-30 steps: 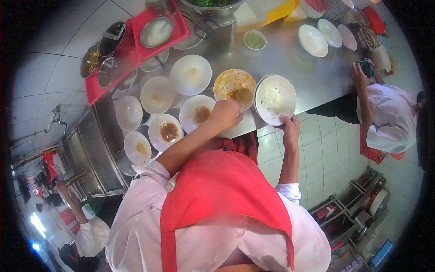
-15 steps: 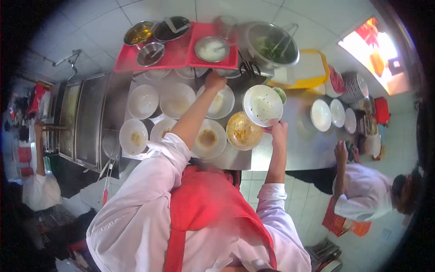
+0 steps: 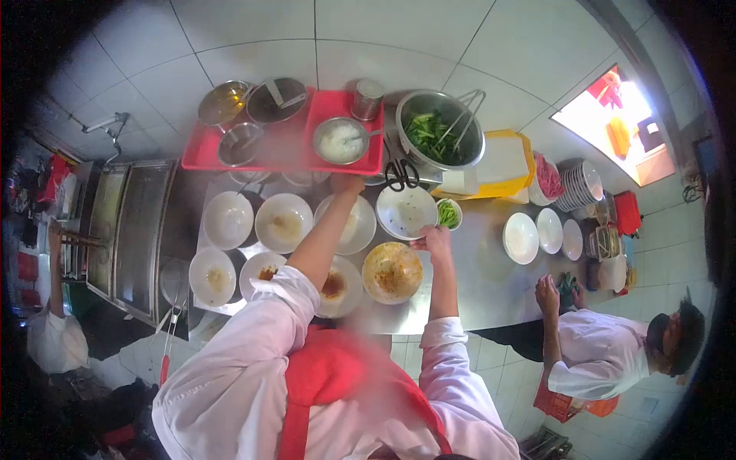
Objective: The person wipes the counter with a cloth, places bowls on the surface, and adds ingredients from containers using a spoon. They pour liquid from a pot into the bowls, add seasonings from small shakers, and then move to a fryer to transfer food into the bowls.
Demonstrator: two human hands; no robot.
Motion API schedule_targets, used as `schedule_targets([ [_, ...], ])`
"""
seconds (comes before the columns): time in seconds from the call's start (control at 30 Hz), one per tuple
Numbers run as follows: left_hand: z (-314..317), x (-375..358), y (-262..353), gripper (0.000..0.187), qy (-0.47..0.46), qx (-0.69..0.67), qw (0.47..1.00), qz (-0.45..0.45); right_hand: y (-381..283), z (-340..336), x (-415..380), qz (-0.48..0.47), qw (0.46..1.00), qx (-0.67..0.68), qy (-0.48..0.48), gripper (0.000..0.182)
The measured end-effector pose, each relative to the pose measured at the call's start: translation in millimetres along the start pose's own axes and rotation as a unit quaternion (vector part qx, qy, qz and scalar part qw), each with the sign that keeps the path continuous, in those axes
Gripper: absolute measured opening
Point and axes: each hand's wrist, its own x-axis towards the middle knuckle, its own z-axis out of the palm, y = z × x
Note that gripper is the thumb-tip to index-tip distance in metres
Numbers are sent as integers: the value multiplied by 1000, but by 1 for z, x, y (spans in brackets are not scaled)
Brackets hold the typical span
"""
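The right hand (image 3: 435, 240) pinches the white bowl (image 3: 406, 211) just ahead. Of the left hand (image 3: 348, 184), I cannot tell opening or hold.

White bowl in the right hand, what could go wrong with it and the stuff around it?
The white bowl might slip, since the right hand holds just one edge. It could also bump the little bowl of greens close beside it. And the left cuff overlaps a bowl of brown sauce in this view, so it might get messy.
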Motion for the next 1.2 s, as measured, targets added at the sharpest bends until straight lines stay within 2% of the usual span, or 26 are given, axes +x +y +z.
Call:
schedule_targets([
  [0.07, 11, 8, -4, 42, 43, 10, 999, 30, 1, 5, 7, 5, 1000, -1, 5, 30],
  [0.17, 12, 12, -3, 42, 33, -231, 972, -11, 8, 12, 8, 8, 1000, 15, 23, 32],
  [0.27, 16, 20, -3, 42, 41, -314, 949, -9, 15, 16, 22, 36, 998, 28, 33, 36],
  [0.33, 20, 23, -3, 42, 47, -339, 940, -5, 18, 18, 24, 54, 998, 22, 32, 38],
  [0.43, 25, 28, -2, 43, 56, -361, 931, -7, 15, 23, 22, 29, 999, 25, 36, 39],
  [0.53, 29, 35, -2, 43, 66, -375, 925, -9, 14, 22, 20, 22, 998, 18, 52, 33],
  [0.6, 32, 39, -2, 43, 69, -386, 920, -11, 21, 18, 25, 14, 999, 28, 23, 33],
  [0.9, 49, 45, -15, 43, 81, -467, 880, -2, 25, 28, 31, 20, 997, 47, 65, 32],
  [1.03, 57, 49, -24, 44, 77, -524, 848, 6, 17, 47, 46, 11, 999, 44, 27, 30],
  [1.1, 62, 49, -29, 44, 68, -558, 827, 12, 8, 60, 49, -57, 995, 76, 29, 23],
  [1.13, 65, 51, -31, 44, 61, -580, 812, 15, 4, 64, 54, -62, 995, 79, 30, 23],
  [1.2, 70, 53, -39, 44, 44, -626, 778, 18, -3, 71, 66, 4, 992, 86, 90, 16],
])
